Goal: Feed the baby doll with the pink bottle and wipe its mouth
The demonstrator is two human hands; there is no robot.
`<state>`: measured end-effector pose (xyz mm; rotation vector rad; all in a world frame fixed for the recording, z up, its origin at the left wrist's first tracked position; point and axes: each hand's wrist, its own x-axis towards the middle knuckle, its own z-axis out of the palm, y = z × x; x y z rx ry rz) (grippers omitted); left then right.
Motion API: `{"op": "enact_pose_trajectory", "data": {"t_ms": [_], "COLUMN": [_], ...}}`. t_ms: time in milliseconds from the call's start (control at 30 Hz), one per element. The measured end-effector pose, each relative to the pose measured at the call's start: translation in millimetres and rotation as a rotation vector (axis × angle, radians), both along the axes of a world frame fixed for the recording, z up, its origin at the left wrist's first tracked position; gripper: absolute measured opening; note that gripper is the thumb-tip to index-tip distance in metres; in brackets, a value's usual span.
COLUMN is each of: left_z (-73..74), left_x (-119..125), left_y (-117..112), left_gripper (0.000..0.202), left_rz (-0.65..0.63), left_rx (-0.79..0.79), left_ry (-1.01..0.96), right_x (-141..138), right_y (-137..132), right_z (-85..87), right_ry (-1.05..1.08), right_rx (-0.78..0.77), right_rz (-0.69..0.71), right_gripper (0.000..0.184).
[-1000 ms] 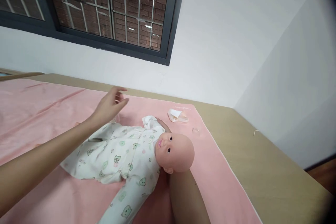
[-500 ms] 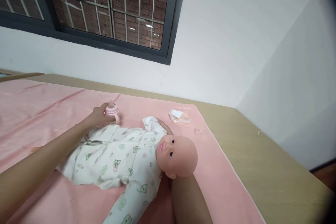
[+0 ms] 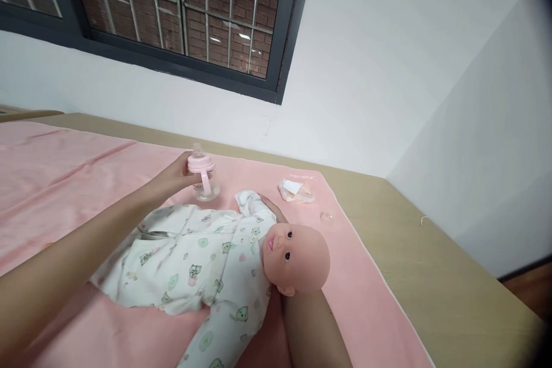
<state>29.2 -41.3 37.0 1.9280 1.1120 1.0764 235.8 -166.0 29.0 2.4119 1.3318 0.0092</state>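
My left hand (image 3: 183, 171) is closed around the neck and handle of a baby bottle (image 3: 206, 184), clear with a pink collar, pink handle and clear teat. The bottle is upright, just beyond the doll's lower body. A bald baby doll (image 3: 194, 264) lies on its back in a white suit with green and pink animal prints, its head to the right. My right forearm passes under the doll's neck. Part of my right hand (image 3: 274, 208) shows on the far side, against the doll's shoulder and sleeve, holding the doll; its fingertips are hidden.
A pink sheet (image 3: 357, 299) covers much of the wooden surface (image 3: 414, 247). Beyond the doll's head lie a crumpled clear plastic bag (image 3: 296, 190) and a small clear cap (image 3: 326, 217). A white wall (image 3: 345, 98) and a barred window (image 3: 181, 17) stand behind.
The bottle has come up and to the right in my left hand, and its clear body now shows. My right arm and the doll have barely shifted in view.
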Motion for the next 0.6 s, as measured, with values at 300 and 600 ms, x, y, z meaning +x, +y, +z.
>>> {"op": "enact_pose_trajectory", "data": {"t_ms": [300, 600], "left_z": [36.5, 34.7], "left_x": [29.1, 13.6], "left_y": [-71.7, -84.1], "left_gripper": [0.067, 0.066], "left_rz": [-0.196, -0.243], "left_rx": [-0.078, 0.276], "left_ry": [-0.169, 0.089], "right_x": [-3.7, -0.3], "right_y": [9.4, 12.2], "right_z": [-6.7, -12.3], "right_ry": [-0.297, -0.296], "right_rx": [-0.836, -0.756], "right_rz": [-0.288, -0.414], "right_gripper": [0.051, 0.047]}}
